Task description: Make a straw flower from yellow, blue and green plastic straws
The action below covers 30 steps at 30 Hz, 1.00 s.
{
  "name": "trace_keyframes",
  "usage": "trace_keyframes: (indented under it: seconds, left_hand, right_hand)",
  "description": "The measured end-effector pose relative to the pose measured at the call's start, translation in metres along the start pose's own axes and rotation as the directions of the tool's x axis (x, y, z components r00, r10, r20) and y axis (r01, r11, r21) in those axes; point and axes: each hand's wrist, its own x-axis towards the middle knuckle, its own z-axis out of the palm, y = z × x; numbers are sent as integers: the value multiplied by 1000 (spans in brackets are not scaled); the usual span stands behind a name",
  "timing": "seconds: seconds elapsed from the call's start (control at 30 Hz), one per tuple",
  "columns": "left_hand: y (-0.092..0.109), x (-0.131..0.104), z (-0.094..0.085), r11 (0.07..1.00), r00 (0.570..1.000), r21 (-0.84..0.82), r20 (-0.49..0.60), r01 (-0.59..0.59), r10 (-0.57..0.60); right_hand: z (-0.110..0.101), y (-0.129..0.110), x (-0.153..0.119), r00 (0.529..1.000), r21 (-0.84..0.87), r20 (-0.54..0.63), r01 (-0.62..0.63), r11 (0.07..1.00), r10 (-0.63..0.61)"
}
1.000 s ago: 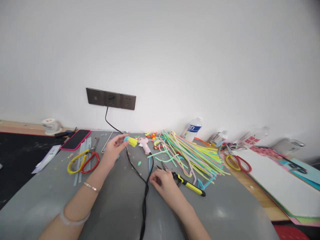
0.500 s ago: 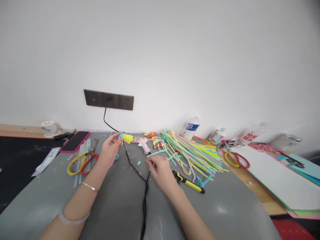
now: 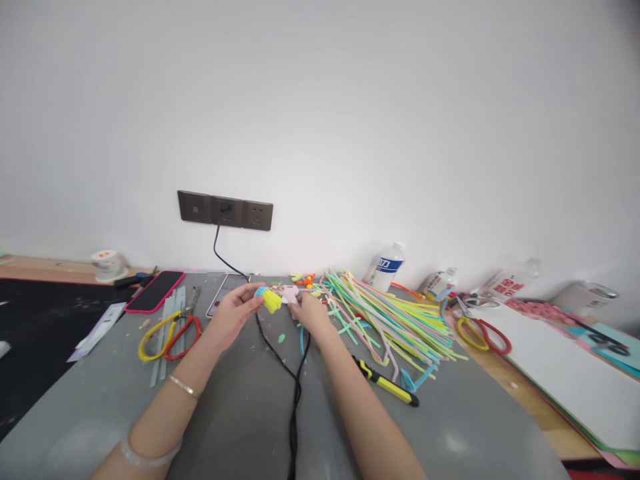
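Note:
My left hand (image 3: 235,317) pinches a small yellow piece with a blue band (image 3: 271,300) between thumb and fingertips, held above the table. Just to its right, my right hand (image 3: 311,313) is closed around the handle of a pink glue gun (image 3: 289,293). That handle is mostly hidden by the fingers. A black cord (image 3: 296,400) runs from the table's near side up towards the gun. A small green scrap (image 3: 281,339) lies on the table below the hands.
Pastel sticks (image 3: 395,313), like thin straws or pipe cleaners, are heaped at right, near yellow-black pliers (image 3: 387,387). Red-and-yellow-handled pliers (image 3: 183,333) and phones (image 3: 156,291) lie at left. A bottle (image 3: 387,267) stands by the wall. Scissors (image 3: 483,333) rest at far right.
My right hand has moved up and away from me, onto the glue gun. My left hand has shifted slightly right with the yellow and blue piece, which now points more downward.

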Motion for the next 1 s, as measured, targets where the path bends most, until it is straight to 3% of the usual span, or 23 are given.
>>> trace_keyframes:
  seconds: [0.27,0.43,0.53,0.67,0.87,1.0]
  left_hand:
    - [3,-6,2,991,989,120,128,54,-70]
    - [-1,-3,3,986,998,156,13,-55,54]
    - [-3,0,0,970,985,194,-70,-145,161]
    - [-3,2,-1,945,970,267,-97,-190,222]
    - [-5,2,0,939,971,286,-83,-191,223]
    - [-8,5,-4,934,971,300,-72,-196,227]
  right_hand:
    - [13,-1,14,995,122,-2,-100,987,101]
    - [-1,9,5,989,404,-146,23,914,39]
    - [-11,12,-2,973,611,-231,142,779,4]
    - [-20,10,-12,969,825,-245,227,518,-35]
    - [-24,-7,-19,973,958,-209,223,182,-94]
    - [-27,-16,-18,973,979,-201,205,20,-118]
